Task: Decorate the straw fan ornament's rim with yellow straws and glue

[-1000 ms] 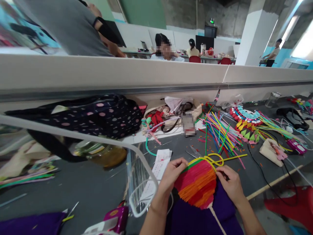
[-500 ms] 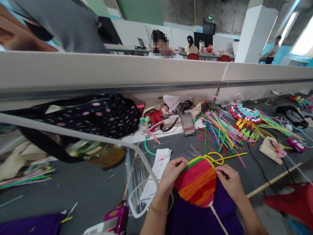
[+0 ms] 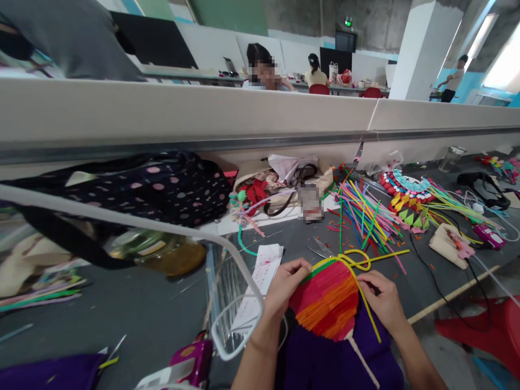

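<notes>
A round fan [image 3: 325,300] with pink, orange and red stripes and a pale stick handle [image 3: 361,357] is tilted above a purple cloth [image 3: 325,363]. Along its upper rim runs a yellow pipe cleaner [image 3: 369,309], looped at the top right, one end pointing right and another strand hanging past the right rim. My left hand [image 3: 286,284] is closed on the fan's upper left rim, by a green strip. My right hand [image 3: 384,300] pinches at the yellow strand beside the right rim; the fingertips partly hide the grip.
Beyond the fan lie scissors [image 3: 323,248] and a heap of coloured pipe cleaners [image 3: 368,214]. A white lamp arm [image 3: 231,252] crosses the left side, near a folded paper [image 3: 260,281] and a jar [image 3: 162,252]. A dark patterned bag [image 3: 162,189] rests against the low partition [image 3: 203,116].
The yellow strand at the fan's right edge now hangs down, away from the rim, past my right hand. Both hands stay about where they were. A person behind the partition has shifted left.
</notes>
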The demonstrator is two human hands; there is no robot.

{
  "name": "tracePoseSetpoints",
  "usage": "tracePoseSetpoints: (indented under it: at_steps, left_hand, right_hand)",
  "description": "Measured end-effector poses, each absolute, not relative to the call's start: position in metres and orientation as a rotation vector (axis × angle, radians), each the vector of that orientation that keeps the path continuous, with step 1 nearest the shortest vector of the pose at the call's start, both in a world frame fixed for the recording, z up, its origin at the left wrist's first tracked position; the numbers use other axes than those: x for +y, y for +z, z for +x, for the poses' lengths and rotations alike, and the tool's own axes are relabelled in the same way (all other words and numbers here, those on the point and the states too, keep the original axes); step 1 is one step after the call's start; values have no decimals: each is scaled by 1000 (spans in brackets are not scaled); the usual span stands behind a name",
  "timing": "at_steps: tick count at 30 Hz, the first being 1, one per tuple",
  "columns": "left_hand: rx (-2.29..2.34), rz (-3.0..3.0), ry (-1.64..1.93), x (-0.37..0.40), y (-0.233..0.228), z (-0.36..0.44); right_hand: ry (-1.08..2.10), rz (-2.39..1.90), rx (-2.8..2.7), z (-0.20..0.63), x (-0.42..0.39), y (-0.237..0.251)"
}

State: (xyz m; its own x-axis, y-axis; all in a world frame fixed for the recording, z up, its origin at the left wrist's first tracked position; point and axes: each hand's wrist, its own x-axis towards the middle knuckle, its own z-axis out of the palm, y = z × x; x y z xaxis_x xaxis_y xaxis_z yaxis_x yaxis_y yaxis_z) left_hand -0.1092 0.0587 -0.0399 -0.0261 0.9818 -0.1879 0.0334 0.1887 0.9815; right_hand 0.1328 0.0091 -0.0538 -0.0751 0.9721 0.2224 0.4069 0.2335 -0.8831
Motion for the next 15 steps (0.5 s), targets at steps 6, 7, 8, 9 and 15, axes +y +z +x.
tracePoseSetpoints:
  at_steps: [6, 7, 8, 9, 15]
  left_hand:
    - [1336, 1075, 1073, 58, -37, -107]
    - [1333, 1074, 1074, 58, -37, -107]
    - [1330, 1073, 1073, 58, -37, -107]
    - [1327, 1070, 1073, 58, -37, -107]
    - [1326, 1066, 1076, 59, -41, -109]
  right_hand:
    - [778, -1356, -1651, 133, 10, -59]
    - [779, -1369, -1646, 133, 10, -60]
    - [783, -1382, -1636, 133, 10, -60]
    - [791, -1393, -1623, 132, 10, -61]
    - [875, -1390, -1529, 130, 9, -68]
